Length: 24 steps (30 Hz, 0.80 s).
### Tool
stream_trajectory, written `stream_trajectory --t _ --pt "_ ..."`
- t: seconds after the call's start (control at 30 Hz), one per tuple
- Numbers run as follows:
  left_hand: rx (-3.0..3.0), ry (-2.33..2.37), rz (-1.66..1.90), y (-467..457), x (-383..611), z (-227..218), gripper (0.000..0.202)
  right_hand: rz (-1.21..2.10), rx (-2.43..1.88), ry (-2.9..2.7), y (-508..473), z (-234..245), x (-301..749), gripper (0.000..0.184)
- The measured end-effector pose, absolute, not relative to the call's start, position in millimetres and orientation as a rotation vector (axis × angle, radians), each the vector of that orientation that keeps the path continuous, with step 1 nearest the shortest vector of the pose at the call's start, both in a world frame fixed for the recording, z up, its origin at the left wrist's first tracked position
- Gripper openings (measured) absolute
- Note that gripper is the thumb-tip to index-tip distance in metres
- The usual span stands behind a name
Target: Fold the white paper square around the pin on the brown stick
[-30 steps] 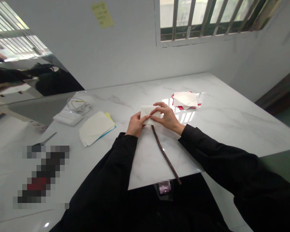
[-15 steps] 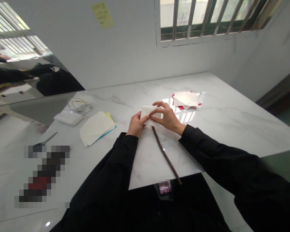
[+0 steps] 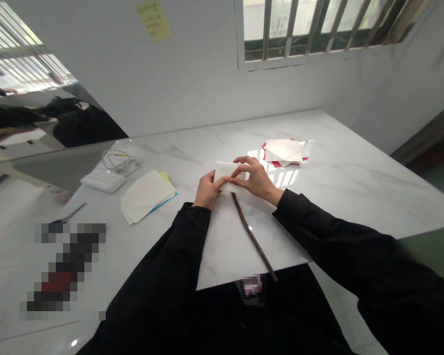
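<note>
A folded piece of white paper (image 3: 225, 171) lies on the white marble table (image 3: 329, 187) in front of me. My left hand (image 3: 207, 191) pinches its near left edge with thumb and fingers closed. Over the paper's right part my right hand (image 3: 254, 178) presses down, fingertips curled and pinched on the fold. A thin dark stick (image 3: 253, 237) runs from under the paper toward the table's near edge. Both my sleeves are black.
A stack of white, yellow and blue sheets (image 3: 146, 195) lies to the left. White sheets over red ones (image 3: 284, 152) sit at the back right. A white flat device (image 3: 103, 180) with a coiled cable (image 3: 119, 160) lies further left, beside a mirror panel (image 3: 52, 128).
My hands stay on the folded paper; the right fingers shifted slightly along the fold. Nothing else has moved.
</note>
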State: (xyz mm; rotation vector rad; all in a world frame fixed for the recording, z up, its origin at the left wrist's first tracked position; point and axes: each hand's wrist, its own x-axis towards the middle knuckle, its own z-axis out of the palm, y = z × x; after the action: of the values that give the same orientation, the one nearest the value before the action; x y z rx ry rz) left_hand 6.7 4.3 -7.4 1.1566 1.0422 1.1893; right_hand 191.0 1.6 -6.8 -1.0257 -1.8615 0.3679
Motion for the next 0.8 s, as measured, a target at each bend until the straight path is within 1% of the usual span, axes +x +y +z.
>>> stream_trajectory --t 0.17,0.3,0.37,0.47,0.57,0.63,0.8 --pt "1.185 1.096 1.213 4.5 5.6 -8.0 0.042 0.480 -1.075 -1.845 0.9 -8.0 189.2 0.012" --pt "1.157 1.132 1.246 7.1 3.9 -7.5 0.042 0.678 -1.000 -1.729 3.4 -2.3 192.1 0.022" --pt "1.117 1.157 1.281 9.5 1.6 -7.4 0.043 0.723 -1.000 -1.612 8.2 -1.9 197.0 0.026" --pt "1.027 1.202 1.346 12.2 -3.0 -5.6 0.041 0.663 -1.137 -1.548 16.9 -7.3 207.3 0.025" --pt "0.908 1.177 1.378 12.5 -6.2 -1.4 0.038 0.581 -1.275 -1.755 24.2 -17.2 214.6 0.014" --pt "0.837 1.076 1.372 11.9 -6.8 1.5 0.037 0.557 -1.343 -1.875 29.5 -23.6 214.9 0.011" --pt "0.816 0.818 1.329 13.3 -6.6 1.6 0.047 0.456 -1.458 -1.822 43.1 -31.4 206.2 0.016"
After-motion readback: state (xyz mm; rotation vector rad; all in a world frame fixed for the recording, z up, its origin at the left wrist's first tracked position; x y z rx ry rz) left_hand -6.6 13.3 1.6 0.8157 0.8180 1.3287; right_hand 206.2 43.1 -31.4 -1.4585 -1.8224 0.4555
